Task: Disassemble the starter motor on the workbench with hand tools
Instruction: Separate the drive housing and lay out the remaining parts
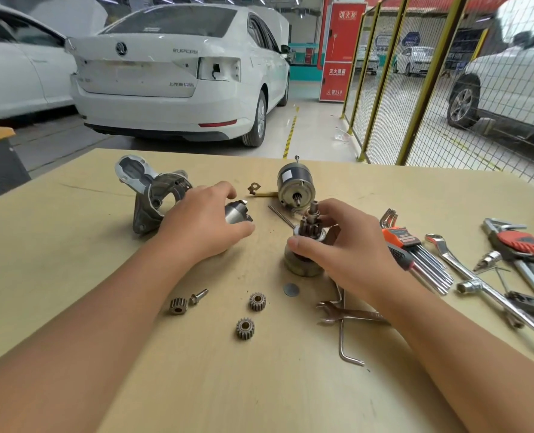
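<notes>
The starter motor lies in parts on the tan workbench [72, 276]. My left hand [203, 220] grips a small silver solenoid cylinder [237, 214] lying on the bench. My right hand [340, 242] holds the pinion drive assembly [306, 245], which stands upright with its toothed shaft [313, 214] pointing up. The aluminium nose housing [150, 189] lies to the left of my left hand. The black motor body [295, 184] lies behind the drive assembly. Three small planet gears [257, 301] [178, 305] [245, 328] rest on the near part of the bench.
A bolt [198, 295] lies by the left gear and a round disc [291, 289] near the assembly. An open-end wrench [350, 314] and a loose hex key [345, 345] lie under my right forearm. Hex key sets [415, 251] [521, 245], a combination wrench [446, 251] and a socket wrench [503, 304] fill the right side.
</notes>
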